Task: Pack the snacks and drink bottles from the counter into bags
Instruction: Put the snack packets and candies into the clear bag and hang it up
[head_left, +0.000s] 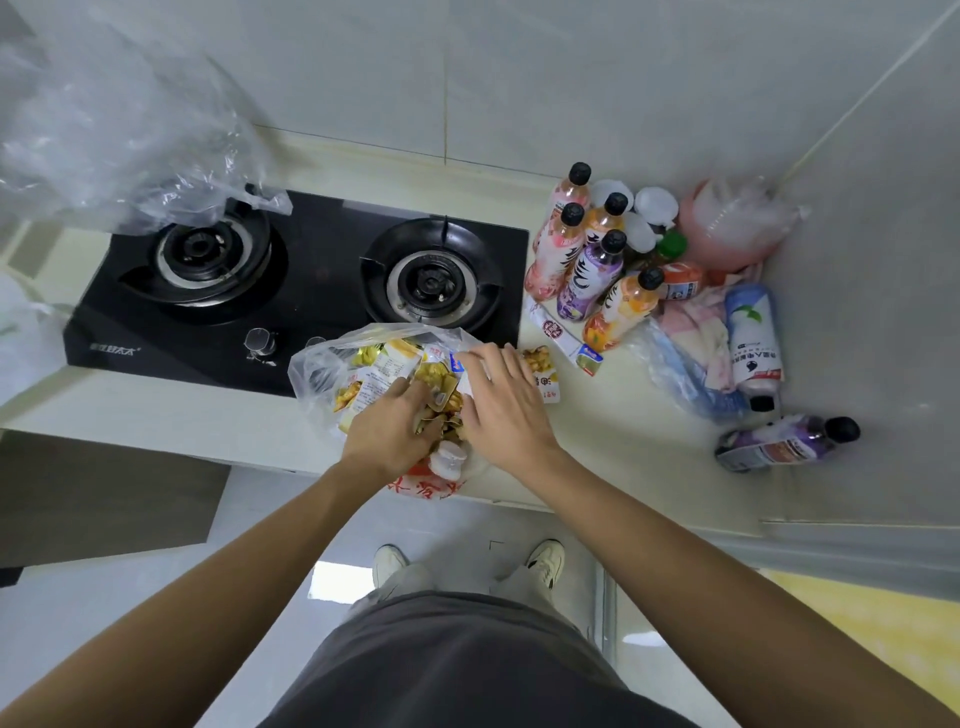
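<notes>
1. Head view: left hand (387, 428) curls its fingers round snack packets (382, 376) inside the clear plastic bag (317, 364) at the counter's (623, 441) near edge.
2. Right hand (506, 410), fingers fairly straight, presses the bag's right side.
3. Drink bottles (587, 260) stand far right.

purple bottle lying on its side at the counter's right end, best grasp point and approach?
Grip the purple bottle around the middle of its body, coming straight down from above. It lies flat on the counter with its black cap pointing right and open counter around it, so fingers can close across the round body. The wall sits just beyond the cap, so an end approach looks cramped.
</notes>
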